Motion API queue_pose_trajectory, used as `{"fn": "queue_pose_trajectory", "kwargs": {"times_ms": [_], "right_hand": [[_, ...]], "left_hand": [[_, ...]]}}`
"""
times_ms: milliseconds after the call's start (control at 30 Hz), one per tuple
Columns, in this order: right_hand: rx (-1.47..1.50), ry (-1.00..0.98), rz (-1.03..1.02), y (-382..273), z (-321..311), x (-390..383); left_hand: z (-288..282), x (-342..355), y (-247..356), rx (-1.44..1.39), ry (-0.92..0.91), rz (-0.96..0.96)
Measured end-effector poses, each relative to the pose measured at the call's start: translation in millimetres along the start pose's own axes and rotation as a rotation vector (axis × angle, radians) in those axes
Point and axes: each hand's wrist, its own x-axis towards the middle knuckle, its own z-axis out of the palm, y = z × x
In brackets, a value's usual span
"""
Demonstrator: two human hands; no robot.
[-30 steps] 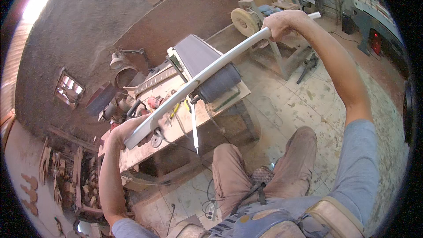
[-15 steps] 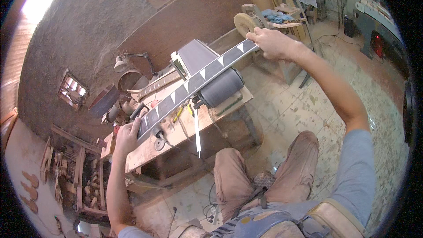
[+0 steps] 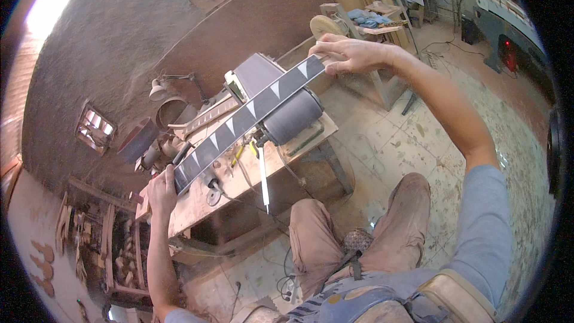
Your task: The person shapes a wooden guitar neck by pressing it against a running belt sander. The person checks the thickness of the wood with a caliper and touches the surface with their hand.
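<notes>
A long dark fretboard point(image 3: 242, 116) with white triangular inlays and pale edges slants across the view, held above a belt sander point(image 3: 293, 118). My left hand point(image 3: 161, 192) is closed round its lower left end, thumb along the edge. At the upper right end, my right hand point(image 3: 353, 55) grips it between thumb and fingers, with some fingers spread. Beneath the strip the sander's dark belt shows on both sides; whether the fretboard touches it I cannot tell.
The sander stands on a wooden workbench point(image 3: 197, 212) with yellow-handled pliers point(image 3: 238, 155), a white strip point(image 3: 263, 179) and a slotted wooden piece point(image 3: 209, 116). A desk lamp point(image 3: 158, 91) is behind. A round pale wheel point(image 3: 326, 27) stands near my right hand. Cables lie on the tiled floor point(image 3: 382, 143).
Both hands have shifted left with the fretboard, and its inlaid face is turned more toward me. My right-hand fingers have spread and moved out to the very end of the strip.
</notes>
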Motion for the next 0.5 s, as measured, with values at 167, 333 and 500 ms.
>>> {"fn": "queue_pose_trajectory", "kwargs": {"times_ms": [167, 333, 500], "right_hand": [[-0.001, 0.032, 0.033, -8.7, 5.3, -1.2], [0.294, -0.427, 0.521, -30.3, -24.9, 16.5], [0.306, -0.49, 0.514, -43.0, -31.2, 28.6]], "left_hand": [[-1.6, -6.8, -28.8, -0.052, -0.179, -0.017], [-12.3, -1.3, -49.8, -0.574, -0.673, -0.475], [-22.8, -4.5, -64.7, -0.439, -0.618, -0.397]]}}
